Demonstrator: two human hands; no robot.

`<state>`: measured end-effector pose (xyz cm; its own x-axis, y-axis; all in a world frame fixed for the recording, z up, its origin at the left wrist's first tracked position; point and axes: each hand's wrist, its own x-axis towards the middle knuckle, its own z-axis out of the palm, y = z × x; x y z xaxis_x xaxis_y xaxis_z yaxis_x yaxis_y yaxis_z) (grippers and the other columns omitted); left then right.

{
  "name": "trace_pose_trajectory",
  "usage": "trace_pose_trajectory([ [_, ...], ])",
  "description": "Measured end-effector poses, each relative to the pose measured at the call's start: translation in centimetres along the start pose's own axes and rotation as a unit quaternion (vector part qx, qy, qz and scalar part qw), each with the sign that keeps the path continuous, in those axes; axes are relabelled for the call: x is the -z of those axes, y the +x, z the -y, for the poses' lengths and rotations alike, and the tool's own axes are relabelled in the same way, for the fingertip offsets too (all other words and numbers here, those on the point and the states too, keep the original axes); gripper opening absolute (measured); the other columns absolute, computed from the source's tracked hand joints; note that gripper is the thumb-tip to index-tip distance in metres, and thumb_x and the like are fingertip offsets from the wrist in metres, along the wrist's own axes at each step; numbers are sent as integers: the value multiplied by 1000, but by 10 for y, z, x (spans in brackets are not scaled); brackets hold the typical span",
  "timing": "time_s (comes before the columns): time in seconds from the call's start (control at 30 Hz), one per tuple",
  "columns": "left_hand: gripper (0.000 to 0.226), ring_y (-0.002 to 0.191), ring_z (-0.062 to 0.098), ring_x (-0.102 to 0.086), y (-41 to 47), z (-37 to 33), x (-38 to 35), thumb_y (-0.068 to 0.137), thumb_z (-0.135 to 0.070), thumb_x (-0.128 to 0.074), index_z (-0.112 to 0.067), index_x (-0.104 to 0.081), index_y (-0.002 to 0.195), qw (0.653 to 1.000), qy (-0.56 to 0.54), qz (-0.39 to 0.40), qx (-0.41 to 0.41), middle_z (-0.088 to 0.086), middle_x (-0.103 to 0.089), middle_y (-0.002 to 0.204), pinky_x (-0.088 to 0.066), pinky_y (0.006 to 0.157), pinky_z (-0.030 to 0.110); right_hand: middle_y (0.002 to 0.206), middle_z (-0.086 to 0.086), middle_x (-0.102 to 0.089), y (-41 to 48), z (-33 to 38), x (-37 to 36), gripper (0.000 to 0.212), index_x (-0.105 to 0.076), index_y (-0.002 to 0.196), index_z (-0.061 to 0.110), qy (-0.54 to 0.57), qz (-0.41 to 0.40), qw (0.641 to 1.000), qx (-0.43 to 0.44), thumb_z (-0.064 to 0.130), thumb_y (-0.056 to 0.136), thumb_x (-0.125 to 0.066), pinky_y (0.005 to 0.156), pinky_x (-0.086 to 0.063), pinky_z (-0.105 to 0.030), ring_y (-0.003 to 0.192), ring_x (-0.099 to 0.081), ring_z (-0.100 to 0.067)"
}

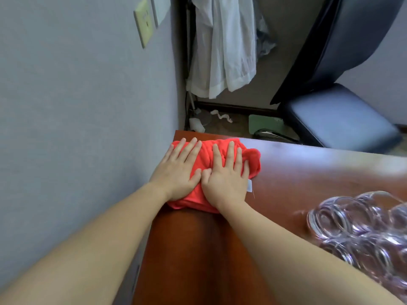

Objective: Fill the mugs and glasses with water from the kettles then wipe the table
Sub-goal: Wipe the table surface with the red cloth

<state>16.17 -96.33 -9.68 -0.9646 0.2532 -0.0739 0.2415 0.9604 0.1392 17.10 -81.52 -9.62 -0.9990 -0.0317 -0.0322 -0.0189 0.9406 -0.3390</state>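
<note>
A bunched red cloth (252, 160) lies on the brown wooden table (308, 172) near its far left corner, beside the wall. My left hand (178, 170) presses flat on the cloth's left part with straight fingers. My right hand (226, 177) presses flat on its right part, thumb touching the left thumb. Several clear glasses (363, 230) stand blurred at the right side of the table. No kettle or mug is in view.
A grey wall (77, 106) with a switch plate runs along the table's left edge. Beyond the far edge are a dark padded stool (339, 115), a hanging white garment (222, 47) and clutter on the floor.
</note>
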Motion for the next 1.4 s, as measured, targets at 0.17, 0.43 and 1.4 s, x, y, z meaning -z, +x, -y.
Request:
trace_pose_trajectory([
  [0.17,86,152,20,6,52,24,6,80,-57,-2,-21,1,158,1000,-9,-3,-8,-2,3,166,5,123,39,168,-8,-1,57,8,-3,73,-18,159,31,-8,9,1000,-10,44,88,-32,121,2,-48,154,3,-26],
  [0.43,74,152,21,9,53,23,7,94,-48,-20,-17,0,158,1000,-29,-8,-1,1,4,166,5,123,39,168,-5,0,61,8,4,66,-16,159,32,10,29,1000,-6,34,97,-37,122,5,-45,154,6,-21],
  [1.4,85,150,21,20,-292,-128,-37,81,-58,7,-19,12,156,987,-20,17,160,0,18,164,9,122,43,168,-7,6,-266,-43,11,85,-10,160,31,-9,89,985,145,46,77,-3,122,2,-48,154,7,-26],
])
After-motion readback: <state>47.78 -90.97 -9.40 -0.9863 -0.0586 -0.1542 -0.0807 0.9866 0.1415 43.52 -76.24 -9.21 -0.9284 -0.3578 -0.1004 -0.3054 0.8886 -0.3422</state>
